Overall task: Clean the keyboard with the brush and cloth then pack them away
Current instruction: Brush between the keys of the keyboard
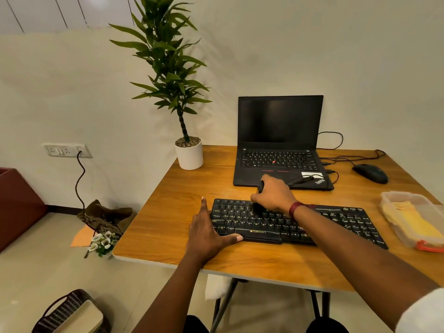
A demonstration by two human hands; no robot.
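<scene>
Head view: the black full-size plastic keyboard (298, 223) lies across the middle of the wooden-topped surface (168, 188), its long edge running roughly from nine to three o'clock. The right hand (274, 197) is closed around a small black brush (258, 200), handle poking out at twelve o'clock from the fist, bristles down on the keys in the keyboard's upper left part. The left hand (206, 233) lies open and flat at the keyboard's nine o'clock end, fingers spread, thumb against the front edge; it grips nothing. At three o'clock from the keyboard sits a clear plastic container (415, 219) with what looks like a folded yellow cloth (413, 221) inside. A black open laptop (281, 143) stands at twelve o'clock.
</scene>
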